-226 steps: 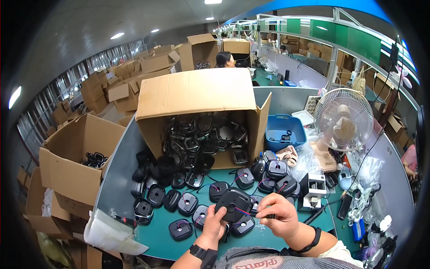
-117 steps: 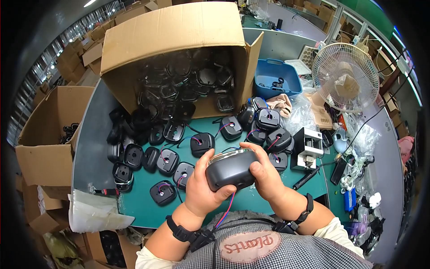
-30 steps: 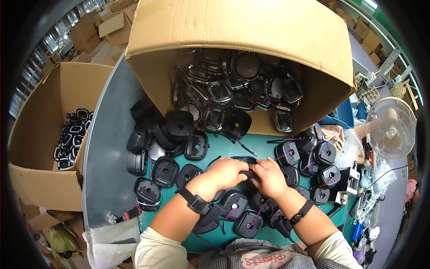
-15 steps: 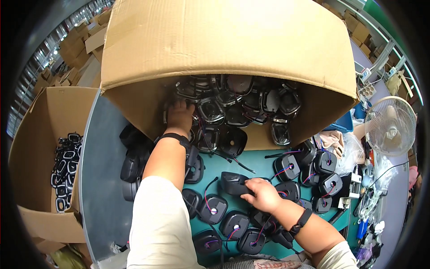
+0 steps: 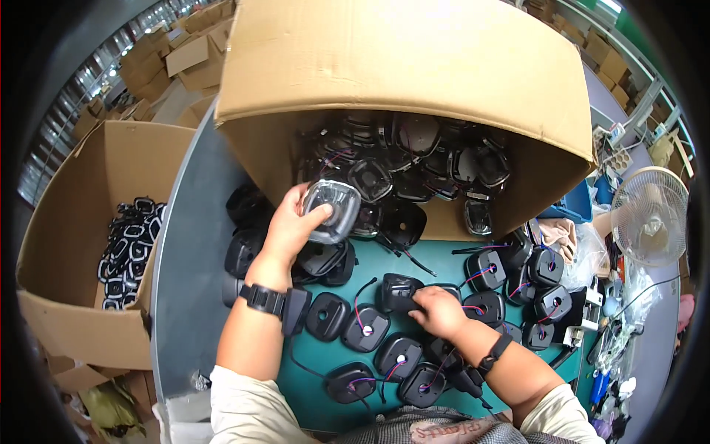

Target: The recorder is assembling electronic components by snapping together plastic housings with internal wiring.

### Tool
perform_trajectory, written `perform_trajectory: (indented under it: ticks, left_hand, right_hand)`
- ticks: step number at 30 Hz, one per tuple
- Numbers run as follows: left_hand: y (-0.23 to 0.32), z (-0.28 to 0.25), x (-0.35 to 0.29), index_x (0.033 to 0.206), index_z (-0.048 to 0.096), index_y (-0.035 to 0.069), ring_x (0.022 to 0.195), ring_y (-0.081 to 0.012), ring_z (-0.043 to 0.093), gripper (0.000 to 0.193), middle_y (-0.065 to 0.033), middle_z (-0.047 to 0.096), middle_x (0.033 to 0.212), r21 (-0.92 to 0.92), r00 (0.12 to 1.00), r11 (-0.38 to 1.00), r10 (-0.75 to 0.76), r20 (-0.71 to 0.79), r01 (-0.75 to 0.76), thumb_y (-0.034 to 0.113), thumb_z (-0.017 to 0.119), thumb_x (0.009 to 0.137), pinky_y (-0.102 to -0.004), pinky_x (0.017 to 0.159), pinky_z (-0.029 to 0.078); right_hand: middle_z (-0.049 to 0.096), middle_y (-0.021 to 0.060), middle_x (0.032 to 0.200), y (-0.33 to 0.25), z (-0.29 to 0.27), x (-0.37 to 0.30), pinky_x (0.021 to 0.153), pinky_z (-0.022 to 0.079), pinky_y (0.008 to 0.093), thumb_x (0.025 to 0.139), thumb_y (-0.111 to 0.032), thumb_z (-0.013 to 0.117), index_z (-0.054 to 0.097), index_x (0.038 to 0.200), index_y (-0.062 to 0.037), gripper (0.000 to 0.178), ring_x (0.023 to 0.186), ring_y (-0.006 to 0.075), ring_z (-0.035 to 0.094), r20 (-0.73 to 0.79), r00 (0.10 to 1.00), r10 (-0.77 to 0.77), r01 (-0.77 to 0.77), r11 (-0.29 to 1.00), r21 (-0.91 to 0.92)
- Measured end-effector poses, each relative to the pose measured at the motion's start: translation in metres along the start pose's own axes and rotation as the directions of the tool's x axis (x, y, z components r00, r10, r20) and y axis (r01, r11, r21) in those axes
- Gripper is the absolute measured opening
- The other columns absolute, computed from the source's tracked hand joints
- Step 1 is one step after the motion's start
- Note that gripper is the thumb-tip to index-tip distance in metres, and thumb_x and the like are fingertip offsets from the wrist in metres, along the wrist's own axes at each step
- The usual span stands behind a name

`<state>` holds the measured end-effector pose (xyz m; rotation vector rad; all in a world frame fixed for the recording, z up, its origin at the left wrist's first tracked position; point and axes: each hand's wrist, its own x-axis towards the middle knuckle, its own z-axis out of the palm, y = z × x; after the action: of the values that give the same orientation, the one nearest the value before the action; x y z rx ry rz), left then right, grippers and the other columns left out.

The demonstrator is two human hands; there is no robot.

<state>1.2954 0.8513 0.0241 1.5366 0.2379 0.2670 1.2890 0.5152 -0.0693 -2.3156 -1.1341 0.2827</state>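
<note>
My left hand (image 5: 288, 228) is closed on a rounded-square unit with a clear cover (image 5: 336, 216), held up at the mouth of the large cardboard box (image 5: 407, 63). My thumb lies across its face. The box is on its side, and many similar clear-covered units (image 5: 370, 180) are piled inside it. My right hand (image 5: 444, 312) grips the edge of a black rounded-square housing (image 5: 400, 290), tilted above the green mat. Around that hand lie several black housings (image 5: 366, 328), some with a central hole and red and blue wires.
At the left, an open cardboard box (image 5: 70, 244) holds a heap of black-and-white frames (image 5: 133, 248). A fan (image 5: 649, 214) stands at the right beside a blue bin (image 5: 573, 203), a cloth (image 5: 556, 233) and clear plastic bags (image 5: 584, 255). More cartons fill the background.
My left hand has come out of the large box toward me, bringing a clear-covered unit. My right hand keeps its grip on the black housing, which has shifted slightly. The whole view has shifted a little.
</note>
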Motion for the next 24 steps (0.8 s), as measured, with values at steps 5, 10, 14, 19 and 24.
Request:
perform_trajectory:
  ticks: [5, 10, 14, 19, 24]
  left_hand:
    - [0.016, 0.014, -0.100, 0.135, 0.046, -0.002, 0.115, -0.0229, 0.059, 0.047, -0.0132, 0.059, 0.126, -0.641, 0.996, 0.762, -0.083, 0.044, 0.092, 0.015, 0.058, 0.093, -0.0372, 0.101, 0.047]
    - [0.008, 0.041, -0.185, 0.130, 0.047, -0.001, 0.112, -0.0279, 0.062, 0.048, -0.0154, 0.061, 0.123, -0.707, 0.990, 0.694, -0.097, 0.099, 0.139, 0.025, 0.059, 0.092, -0.0415, 0.101, 0.049]
    - [0.012, 0.084, -0.249, 0.124, 0.048, 0.003, 0.106, -0.0170, 0.058, 0.048, -0.0077, 0.058, 0.112, -0.348, 0.965, 0.921, -0.093, 0.245, 0.177, 0.009, 0.070, 0.083, -0.0318, 0.096, 0.047]
    - [-0.024, 0.173, -0.303, 0.121, 0.051, 0.003, 0.104, -0.0129, 0.059, 0.036, -0.0052, 0.057, 0.113, -0.062, 0.881, 0.961, -0.219, 0.418, 0.268, 0.001, 0.066, 0.088, -0.0271, 0.090, 0.050]
    - [-0.056, 0.269, -0.358, 0.109, 0.059, 0.008, 0.097, -0.0260, 0.066, 0.027, -0.0113, 0.062, 0.116, 0.465, 0.834, 0.862, -0.098, 0.543, -0.202, 0.005, 0.068, 0.084, -0.0334, 0.082, 0.054]
  right_hand:
    - [0.064, 0.0170, 0.092, -0.020, -0.039, -0.041, 0.078, 0.050, 0.0439, 0.073, -0.020, 0.079, 0.060, 0.094, -0.0015, 0.034, 0.089, 0.0383, 0.061, -0.144, 0.987, 0.075, -0.059, 0.992, 0.114]
    - [0.061, 0.0156, 0.088, -0.021, -0.089, -0.102, 0.073, 0.050, 0.0383, 0.074, -0.019, 0.079, 0.062, 0.093, -0.0009, 0.031, 0.081, 0.0342, 0.060, -0.181, 0.969, 0.170, -0.144, 0.978, 0.150]
    - [0.060, 0.0067, 0.083, -0.018, -0.120, -0.172, 0.071, 0.047, 0.0310, 0.076, -0.012, 0.078, 0.062, 0.095, -0.0002, 0.027, 0.076, 0.0170, 0.057, -0.265, 0.887, 0.378, -0.234, 0.863, 0.447]
    - [0.056, -0.0034, 0.083, 0.012, -0.119, -0.260, 0.070, 0.043, 0.0241, 0.082, -0.011, 0.076, 0.062, 0.099, -0.0014, 0.024, 0.076, 0.0065, 0.050, -0.262, 0.807, 0.530, -0.233, 0.692, 0.683]
    - [0.054, -0.0036, 0.082, 0.026, -0.119, -0.352, 0.066, 0.042, 0.0236, 0.082, -0.012, 0.076, 0.062, 0.100, -0.0012, 0.025, 0.074, 0.0065, 0.048, -0.211, 0.782, 0.586, -0.302, 0.653, 0.694]
